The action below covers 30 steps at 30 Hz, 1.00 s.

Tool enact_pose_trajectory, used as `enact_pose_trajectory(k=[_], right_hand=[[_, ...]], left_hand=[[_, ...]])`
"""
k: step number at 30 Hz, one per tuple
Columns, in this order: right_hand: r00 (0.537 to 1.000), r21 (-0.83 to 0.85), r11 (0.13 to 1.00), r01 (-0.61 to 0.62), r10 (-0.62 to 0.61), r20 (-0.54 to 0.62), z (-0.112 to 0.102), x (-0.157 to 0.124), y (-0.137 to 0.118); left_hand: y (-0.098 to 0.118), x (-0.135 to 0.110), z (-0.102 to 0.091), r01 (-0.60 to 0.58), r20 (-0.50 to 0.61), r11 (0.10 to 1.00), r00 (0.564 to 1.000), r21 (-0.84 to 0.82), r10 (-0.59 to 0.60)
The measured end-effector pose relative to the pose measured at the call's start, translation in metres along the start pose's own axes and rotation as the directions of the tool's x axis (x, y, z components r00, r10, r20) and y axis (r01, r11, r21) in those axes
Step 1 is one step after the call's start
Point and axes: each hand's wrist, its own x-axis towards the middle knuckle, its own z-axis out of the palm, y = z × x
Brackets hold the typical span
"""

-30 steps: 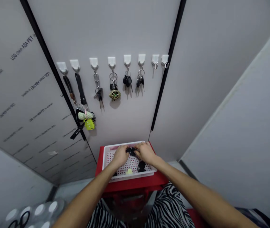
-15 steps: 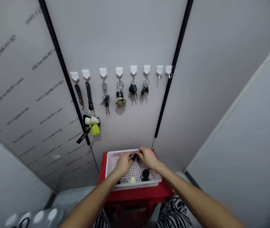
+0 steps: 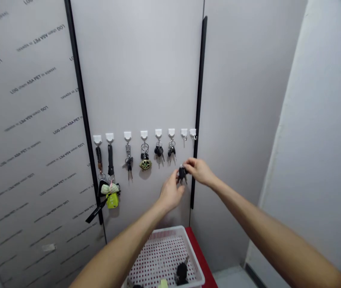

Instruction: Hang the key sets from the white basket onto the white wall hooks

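Note:
Both my hands are raised in front of the wall, holding a black key bunch (image 3: 182, 173) between them. My right hand (image 3: 199, 171) pinches its top, and my left hand (image 3: 170, 193) grips it from below left. The bunch hangs just under the two bare white hooks (image 3: 184, 133) at the right end of a row of wall hooks. Other hooks carry key sets: a black bunch (image 3: 172, 151), another black bunch (image 3: 158, 150), a green round fob (image 3: 145, 164) and a yellow-green charm on a strap (image 3: 112, 199).
A white perforated basket (image 3: 170, 236) sits below on a red stool (image 3: 202, 260), holding another black key (image 3: 181, 273) and a small yellow item. Black vertical strips (image 3: 198, 108) divide the grey wall panels. A white wall closes in on the right.
My hands lifted the black key bunch out of the basket and up toward the right-end hooks. The view tilted up, so the basket now sits at the bottom edge.

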Motion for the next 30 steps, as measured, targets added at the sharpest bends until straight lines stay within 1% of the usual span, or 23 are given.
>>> enact_pose_trajectory(k=[2,4,6,8,12,16,18,20,22,23,25,27,28,30], right_hand=[[0.997,0.016,1.0,-0.023,0.024,-0.068,-0.015,0.021,-0.007],[0.988,0.047,0.997,-0.061,0.067,-0.14,-0.025,0.039,-0.012],[0.971,0.078,0.992,-0.104,0.118,-0.209,-0.032,0.053,-0.013],[0.95,0.089,0.986,-0.14,0.159,-0.27,-0.036,0.063,-0.012],[0.917,0.012,0.984,-0.18,0.172,-0.36,-0.035,0.078,-0.006],[0.915,-0.072,0.976,-0.205,0.165,-0.369,-0.03,0.086,0.0],[0.918,-0.085,0.974,-0.21,0.166,-0.361,-0.028,0.083,0.003],[0.911,-0.084,0.973,-0.217,0.171,-0.375,-0.025,0.072,0.009],[0.902,-0.098,0.974,-0.203,0.147,-0.405,-0.019,0.051,0.018],[0.906,-0.112,0.976,-0.185,0.125,-0.405,-0.014,0.037,0.022],[0.937,-0.14,0.98,-0.14,0.085,-0.34,0.0,0.007,0.03],[0.972,-0.148,0.983,-0.112,0.078,-0.221,0.016,-0.024,0.036],[0.981,-0.147,0.984,-0.104,0.078,-0.176,0.023,-0.036,0.038],[0.986,-0.135,0.986,-0.103,0.082,-0.148,0.034,-0.052,0.04]], left_hand=[[0.018,0.019,-0.007,-0.076,-0.034,0.995,0.996,0.069,0.078],[0.029,0.036,-0.012,-0.117,-0.056,0.982,0.99,0.151,0.127],[0.036,0.049,-0.015,-0.128,-0.06,0.965,0.988,0.23,0.145],[0.038,0.057,-0.016,-0.112,-0.056,0.95,0.989,0.29,0.134],[0.038,0.065,-0.015,-0.102,-0.046,0.935,0.991,0.339,0.125],[0.034,0.06,-0.016,-0.097,-0.031,0.934,0.993,0.344,0.114],[0.028,0.051,-0.017,-0.089,-0.015,0.941,0.995,0.327,0.099],[0.016,0.034,-0.017,-0.075,0.011,0.95,0.997,0.302,0.075],[-0.002,0.011,-0.016,-0.047,0.057,0.96,0.998,0.275,0.033],[-0.014,-0.002,-0.014,-0.021,0.086,0.965,0.996,0.262,-0.001],[-0.039,-0.031,-0.009,0.05,0.146,0.969,0.985,0.242,-0.087],[-0.062,-0.06,-0.001,0.125,0.197,0.962,0.965,0.242,-0.175],[-0.073,-0.073,0.003,0.157,0.217,0.957,0.953,0.245,-0.212],[-0.089,-0.096,0.011,0.212,0.247,0.947,0.93,0.241,-0.271]])
